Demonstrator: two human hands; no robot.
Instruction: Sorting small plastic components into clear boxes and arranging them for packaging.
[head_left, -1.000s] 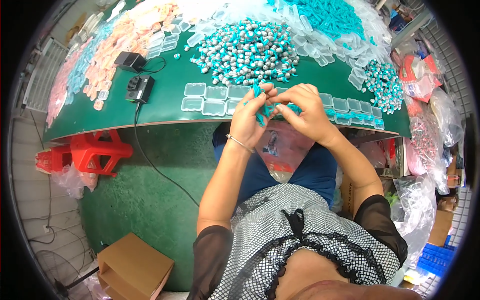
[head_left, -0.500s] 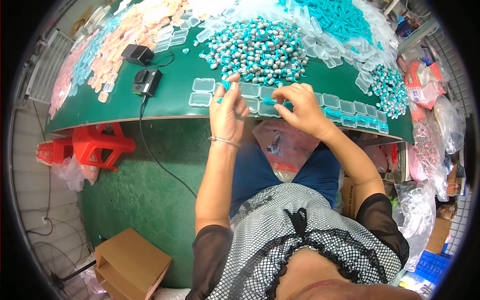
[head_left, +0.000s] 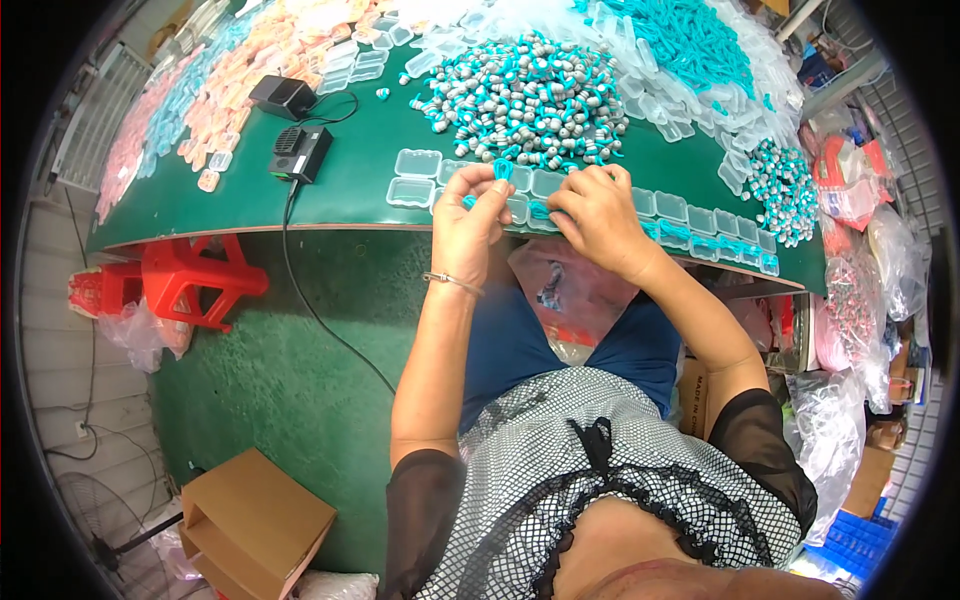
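A row of small clear plastic cases (head_left: 411,192) with open lids runs along the table's near edge. My left hand (head_left: 463,225) is closed, pinching a looped teal cord bundle (head_left: 503,169) that sticks up above thumb and forefinger. More teal shows against its palm. My right hand (head_left: 602,215) is closed with its fingertips at a second teal cord bundle (head_left: 540,211), which lies at one of the cases. Its fingers partly cover that bundle. Cases to the right, such as the case with teal cord (head_left: 703,246), hold similar bundles.
Beyond my hands lies a heap of grey-and-teal plugs (head_left: 525,100), with loose teal cords (head_left: 690,45) farther right. A black device (head_left: 300,153) with a cable stands on the left of the green table (head_left: 340,200). A red stool (head_left: 200,275) and cardboard box (head_left: 255,520) are on the floor.
The cord loop in my left hand now stands higher above the fingertips. My right hand has shifted slightly left, its fingers lower over the teal bundle at the case. The view has tilted slightly.
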